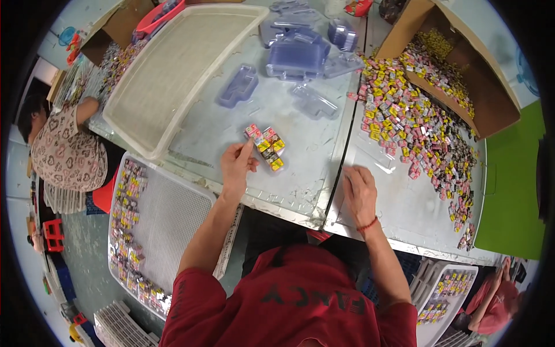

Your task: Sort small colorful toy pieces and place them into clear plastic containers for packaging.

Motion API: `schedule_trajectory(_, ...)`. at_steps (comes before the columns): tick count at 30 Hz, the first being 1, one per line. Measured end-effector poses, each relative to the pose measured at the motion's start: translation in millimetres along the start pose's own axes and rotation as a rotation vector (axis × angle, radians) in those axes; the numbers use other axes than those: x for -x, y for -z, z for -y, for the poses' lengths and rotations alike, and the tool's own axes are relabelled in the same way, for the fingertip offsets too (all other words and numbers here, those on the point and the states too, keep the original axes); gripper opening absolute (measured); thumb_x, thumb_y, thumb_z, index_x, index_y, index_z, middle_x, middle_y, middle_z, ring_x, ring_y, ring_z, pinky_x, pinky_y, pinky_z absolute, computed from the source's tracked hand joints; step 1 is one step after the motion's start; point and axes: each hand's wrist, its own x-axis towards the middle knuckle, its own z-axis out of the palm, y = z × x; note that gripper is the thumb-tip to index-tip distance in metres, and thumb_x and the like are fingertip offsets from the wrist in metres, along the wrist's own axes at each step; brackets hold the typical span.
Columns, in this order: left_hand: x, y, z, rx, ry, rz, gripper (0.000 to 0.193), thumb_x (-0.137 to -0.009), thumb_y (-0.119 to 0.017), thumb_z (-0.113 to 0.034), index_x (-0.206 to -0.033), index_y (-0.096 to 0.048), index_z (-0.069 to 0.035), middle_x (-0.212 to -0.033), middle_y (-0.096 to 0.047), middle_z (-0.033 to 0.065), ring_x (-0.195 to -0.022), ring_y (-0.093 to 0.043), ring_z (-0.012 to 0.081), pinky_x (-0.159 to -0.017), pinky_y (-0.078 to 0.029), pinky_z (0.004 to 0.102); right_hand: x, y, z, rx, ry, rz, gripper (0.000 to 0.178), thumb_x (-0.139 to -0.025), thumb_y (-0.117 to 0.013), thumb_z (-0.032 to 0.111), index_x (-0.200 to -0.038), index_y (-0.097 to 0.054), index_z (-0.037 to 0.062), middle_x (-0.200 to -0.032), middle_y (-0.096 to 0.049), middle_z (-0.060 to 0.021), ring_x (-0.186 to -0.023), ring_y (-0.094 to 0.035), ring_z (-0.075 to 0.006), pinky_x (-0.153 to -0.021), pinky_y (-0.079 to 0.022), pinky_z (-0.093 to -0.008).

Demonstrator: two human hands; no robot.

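Left hand (237, 166) at left edge of cluster of small colourful blocks (270, 155), on pale table (202, 136); grip unclear. Right hand (360, 194) beside dark seam (343, 153), fingers curled; cannot tell if holding anything.

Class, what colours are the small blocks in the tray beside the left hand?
The blocks are mainly pink, yellow and black, clearest in the head view.

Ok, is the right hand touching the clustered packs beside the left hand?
Apart: the head view shows bare tabletop between the right hand and the clustered packs.
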Motion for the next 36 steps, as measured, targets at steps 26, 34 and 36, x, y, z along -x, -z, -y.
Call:
schedule_trajectory(26, -66, -208, -24, -1.66, -0.425, 0.342, 0.056, -0.084, -0.057, -0.054, -0.091, -0.069, 0.001, -0.093, -0.068, 0.0195, -0.094, -0.064, 0.0366, -0.08, -0.051, 0.0451, -36, -29, -23, 0.035, 0.106, -0.093, 0.014, -0.077, -0.061, 0.007, -0.09, -0.061, 0.0025, -0.101, -0.06, -0.0129, -0.099, -0.054, -0.0308, -0.086, -0.042, -0.0425)
schedule_trajectory(34, -21, -174, -11, -1.573, -0.817, 0.524, 0.059, -0.076, -0.07, -0.042, -0.113, -0.056, 0.002, -0.121, -0.053, 0.0195, -0.113, -0.05, 0.0369, -0.093, -0.044, 0.0408, 5, -7, -44, 0.023, 0.02, -0.07, 0.02, -0.077, -0.062, 0.004, -0.096, -0.063, 0.0022, -0.105, -0.059, -0.0135, -0.107, -0.053, -0.0317, -0.093, -0.039, -0.0441)
schedule_trajectory(36, -12, -160, 2, -1.521, -0.984, 0.459, 0.057, -0.075, -0.071, -0.038, -0.113, -0.054, 0.001, -0.121, -0.053, 0.0198, -0.114, -0.049, 0.0379, -0.095, -0.043, 0.0414, 0, -4, -39, -0.044, 0.029, -0.078, 0.024, -0.074, -0.064, 0.001, -0.098, -0.064, 0.0015, -0.108, -0.06, -0.0162, -0.105, -0.054, -0.0353, -0.091, -0.042, -0.0448)
